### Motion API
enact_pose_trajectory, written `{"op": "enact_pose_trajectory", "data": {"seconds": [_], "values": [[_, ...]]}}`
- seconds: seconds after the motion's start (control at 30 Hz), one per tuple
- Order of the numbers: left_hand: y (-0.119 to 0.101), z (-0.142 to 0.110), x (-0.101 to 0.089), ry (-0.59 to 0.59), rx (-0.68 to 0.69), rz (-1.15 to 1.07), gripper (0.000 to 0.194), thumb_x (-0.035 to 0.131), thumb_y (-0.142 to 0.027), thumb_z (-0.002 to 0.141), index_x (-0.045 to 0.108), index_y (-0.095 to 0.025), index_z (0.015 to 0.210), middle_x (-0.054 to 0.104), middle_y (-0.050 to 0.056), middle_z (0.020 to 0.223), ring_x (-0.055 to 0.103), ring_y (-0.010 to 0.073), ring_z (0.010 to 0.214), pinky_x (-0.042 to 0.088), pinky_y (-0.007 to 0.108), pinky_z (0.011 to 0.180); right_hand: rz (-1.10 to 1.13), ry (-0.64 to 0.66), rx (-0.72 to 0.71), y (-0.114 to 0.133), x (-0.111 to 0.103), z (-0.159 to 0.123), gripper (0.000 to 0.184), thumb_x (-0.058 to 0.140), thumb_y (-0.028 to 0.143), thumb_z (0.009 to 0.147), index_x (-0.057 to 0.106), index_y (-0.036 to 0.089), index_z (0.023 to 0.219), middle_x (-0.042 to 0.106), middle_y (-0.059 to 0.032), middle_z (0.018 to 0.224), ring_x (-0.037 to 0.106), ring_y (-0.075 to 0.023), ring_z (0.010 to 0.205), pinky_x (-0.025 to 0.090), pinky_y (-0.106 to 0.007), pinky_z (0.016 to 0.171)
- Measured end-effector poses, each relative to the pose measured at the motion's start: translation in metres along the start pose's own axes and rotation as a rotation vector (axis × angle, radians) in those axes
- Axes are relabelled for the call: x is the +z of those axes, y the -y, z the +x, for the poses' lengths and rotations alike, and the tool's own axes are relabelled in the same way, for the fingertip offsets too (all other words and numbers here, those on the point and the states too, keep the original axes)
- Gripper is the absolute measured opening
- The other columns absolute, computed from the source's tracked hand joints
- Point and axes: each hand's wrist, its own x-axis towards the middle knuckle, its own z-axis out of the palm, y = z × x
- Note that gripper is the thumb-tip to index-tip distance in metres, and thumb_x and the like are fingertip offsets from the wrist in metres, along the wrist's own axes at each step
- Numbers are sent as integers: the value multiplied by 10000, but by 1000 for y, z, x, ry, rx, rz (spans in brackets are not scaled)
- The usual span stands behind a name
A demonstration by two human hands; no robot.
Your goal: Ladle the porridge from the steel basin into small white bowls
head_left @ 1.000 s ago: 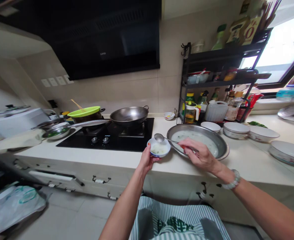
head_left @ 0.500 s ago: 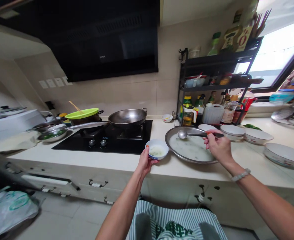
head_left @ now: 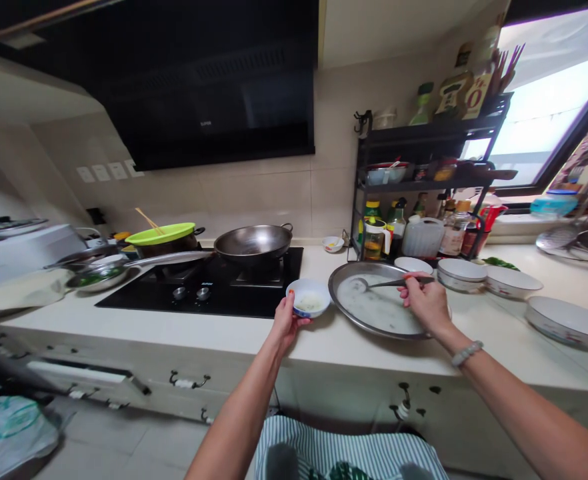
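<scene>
My left hand [head_left: 288,321] grips a small white bowl [head_left: 310,298] with a blue-marked outside, thumb on the rim and fingers underneath. A little whitish liquid with green bits lies in it. Just to the right stands a wide metal basin [head_left: 335,293] of milky liquid with dark bits. Over that basin, my right hand [head_left: 427,303] is closed around the dark handle of a ladle [head_left: 391,283]. The ladle's bowl dips into the liquid near the basin's left side and is partly hidden by it.
A wok [head_left: 254,241] and a pot under a lime-green colander [head_left: 161,233] stand on the black stove [head_left: 224,293]. Several white bowls [head_left: 514,281] line the counter at right. Behind the basin is a black rack [head_left: 434,127] with bottles. A pan [head_left: 99,277] of greens lies at left.
The ladle has gone from above the liquid down into it. My right hand has lowered slightly with it. My left hand still holds the bowl, and the view has shifted a little.
</scene>
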Motion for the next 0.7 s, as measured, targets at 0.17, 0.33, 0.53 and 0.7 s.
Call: {"op": "enact_pose_trajectory", "data": {"seconds": [0.17,0.33,0.53,0.7], "values": [[-9,14,-4,-40,4,-28,420,577,-473,870,537,-119,1092,638,91,832,627,142,518,569,286,456,152,-69,76,0,-4,9,90,567,253,719,589,188,777,588,-11,451,590,-186,413,422,-251,354],[-9,28,-3,-50,1,-49,442,567,-487,871,536,-114,1107,638,100,827,642,159,544,570,300,466,116,-76,36,6,-6,12,75,563,240,726,598,195,776,589,-3,458,572,-174,385,429,-257,340],[-7,34,1,-30,3,-53,426,532,-473,895,534,-109,1116,638,84,785,634,157,529,569,299,475,122,-89,19,7,-2,14,83,563,220,724,603,192,791,575,17,448,592,-170,420,435,-239,354],[-5,34,0,-23,26,-47,479,567,-515,861,538,-113,1122,631,77,776,632,153,552,574,298,499,395,-160,238,8,6,17,58,555,152,646,567,193,685,585,8,446,521,-129,355,380,-200,287]]}}
